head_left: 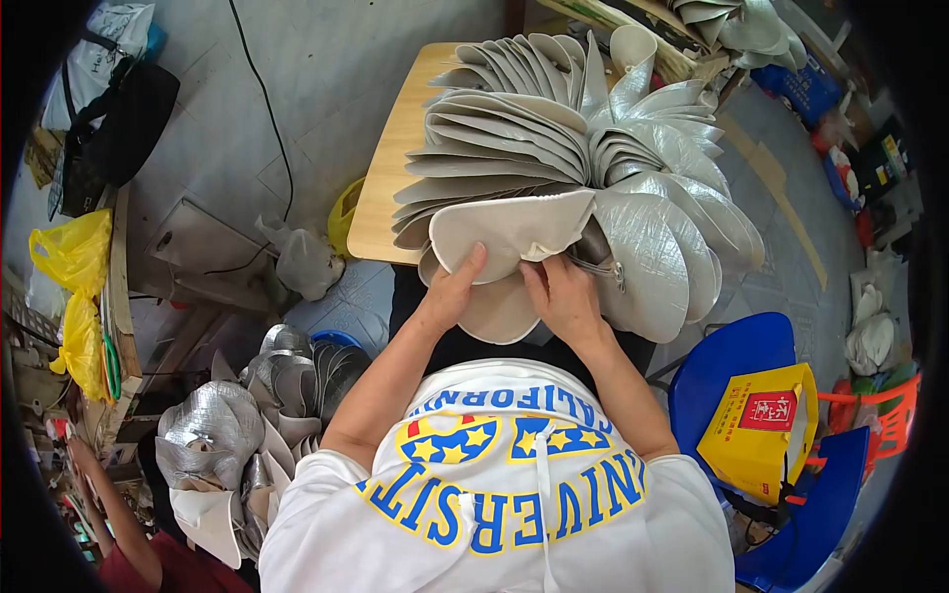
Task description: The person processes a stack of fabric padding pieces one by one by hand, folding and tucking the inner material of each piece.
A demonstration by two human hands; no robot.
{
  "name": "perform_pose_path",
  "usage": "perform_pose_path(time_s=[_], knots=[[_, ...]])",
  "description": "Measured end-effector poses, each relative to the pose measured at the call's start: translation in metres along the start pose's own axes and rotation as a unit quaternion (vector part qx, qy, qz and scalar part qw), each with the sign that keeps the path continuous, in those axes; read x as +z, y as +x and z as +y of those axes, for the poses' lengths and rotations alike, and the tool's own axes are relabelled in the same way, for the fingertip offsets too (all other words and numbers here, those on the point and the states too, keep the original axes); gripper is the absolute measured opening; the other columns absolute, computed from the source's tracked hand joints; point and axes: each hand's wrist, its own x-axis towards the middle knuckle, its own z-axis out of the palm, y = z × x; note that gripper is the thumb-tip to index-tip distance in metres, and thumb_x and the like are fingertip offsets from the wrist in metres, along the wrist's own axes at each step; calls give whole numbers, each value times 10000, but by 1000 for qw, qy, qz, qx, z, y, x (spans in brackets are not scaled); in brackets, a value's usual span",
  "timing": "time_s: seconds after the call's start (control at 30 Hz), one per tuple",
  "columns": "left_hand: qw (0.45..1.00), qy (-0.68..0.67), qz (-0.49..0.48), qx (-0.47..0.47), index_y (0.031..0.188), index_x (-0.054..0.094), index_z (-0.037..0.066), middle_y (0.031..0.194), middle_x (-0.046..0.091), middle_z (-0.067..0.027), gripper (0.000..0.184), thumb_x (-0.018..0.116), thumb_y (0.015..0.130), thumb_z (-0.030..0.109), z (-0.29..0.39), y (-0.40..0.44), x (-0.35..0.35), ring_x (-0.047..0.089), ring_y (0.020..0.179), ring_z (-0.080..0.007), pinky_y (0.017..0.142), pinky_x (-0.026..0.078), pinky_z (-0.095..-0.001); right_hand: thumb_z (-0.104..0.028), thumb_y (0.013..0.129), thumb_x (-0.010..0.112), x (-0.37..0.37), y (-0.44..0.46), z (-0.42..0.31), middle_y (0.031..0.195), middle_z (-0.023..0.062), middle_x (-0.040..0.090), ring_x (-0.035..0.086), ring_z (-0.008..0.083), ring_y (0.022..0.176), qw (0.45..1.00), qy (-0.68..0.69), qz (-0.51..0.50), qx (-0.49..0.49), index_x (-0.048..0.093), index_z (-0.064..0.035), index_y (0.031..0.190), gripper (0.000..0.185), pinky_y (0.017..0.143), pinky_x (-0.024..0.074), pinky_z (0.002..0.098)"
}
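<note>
A large bundle of silver and beige insole-shaped pieces (514, 138) lies fanned out over a light wooden table (381, 198). At its near edge, my left hand (455, 287) is closed on the lower edge of a beige piece (504, 229), thumb on top. My right hand (565, 296) pinches the same piece near its narrow end, by a small pale crumpled bit (537, 251). Just right of that hand a small metal clip or zipper pull (619, 275) hangs near the silver pieces. My fingers under the piece are hidden.
More silver and beige pieces (213, 435) are heaped at lower left, near another person's arm (124, 514). A blue chair (736, 361) bearing a yellow bag (761, 430) stands at right. Yellow plastic bags (79, 296) hang at left. A black cable (262, 89) runs down the wall.
</note>
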Motion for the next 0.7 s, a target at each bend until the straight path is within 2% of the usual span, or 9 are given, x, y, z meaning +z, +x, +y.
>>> perform_pose_path(time_s=[0.1,0.2,0.43,0.53,0.6,0.7], knots=[[999,-37,4,-8,1314,383,39,1274,483,-97,519,536,917,337,0,-3,-1,467,1174,-215,1000,365,-370,-125,818,633,-6,-10,-1,706,146,598,607,303,576,995,79,2,65,552,-8,886,157,504,490,376],[999,-43,2,-16,1314,385,38,1276,485,-96,510,535,919,323,-4,-8,-4,465,1179,-218,1003,363,-371,-108,821,634,-8,-25,1,704,139,591,598,289,560,993,85,14,77,543,-2,865,146,490,482,356],[999,16,-6,-52,1315,398,38,1267,499,-96,514,565,903,297,-10,-11,-12,474,1165,-207,1003,358,-358,-86,822,614,-6,-11,-1,728,156,594,601,344,601,990,99,25,98,542,8,876,130,545,484,394],[984,169,-42,-45,1308,415,30,1247,513,-93,549,624,863,274,-5,-17,-11,478,1145,-197,986,366,-345,-88,818,615,-7,-10,-2,735,171,603,603,358,622,990,94,17,100,549,5,874,127,553,479,407],[974,219,-61,-2,1274,450,15,1206,540,-106,542,650,842,274,-8,-21,-7,499,1111,-195,954,387,-329,-97,814,622,-8,-15,-3,721,177,606,603,357,622,990,104,22,96,561,-2,848,118,542,472,411],[936,335,-79,73,1212,512,8,1172,568,-119,494,675,819,261,-22,-22,-11,525,1079,-199,924,407,-325,-115,808,633,-15,-32,-6,673,173,603,600,351,601,992,66,-34,107,577,-13,773,121,527,469,408]])
